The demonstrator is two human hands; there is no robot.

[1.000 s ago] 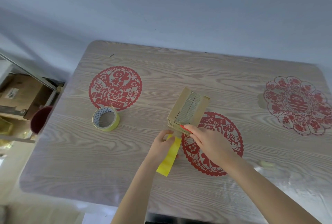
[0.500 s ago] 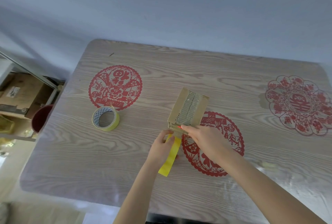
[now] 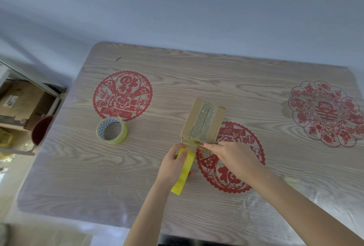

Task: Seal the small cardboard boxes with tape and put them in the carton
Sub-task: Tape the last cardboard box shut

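Left hand (image 3: 173, 166) pinches yellow tape strip (image 3: 182, 178) at near edge of small box (image 3: 202, 121), centre frame; right hand (image 3: 234, 159) grip unclear; top seam taped, cartoning not yet done.

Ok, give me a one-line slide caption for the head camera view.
Left hand pinches a yellow tape strip at the near end of a small cardboard box; right hand reaches that end.

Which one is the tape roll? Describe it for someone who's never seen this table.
On the wood-grain table, find the round red paper-cut on the left. At its near edge the tape roll lies flat, left of the small cardboard box. It is the only ring: yellow outside, white patterned inside.
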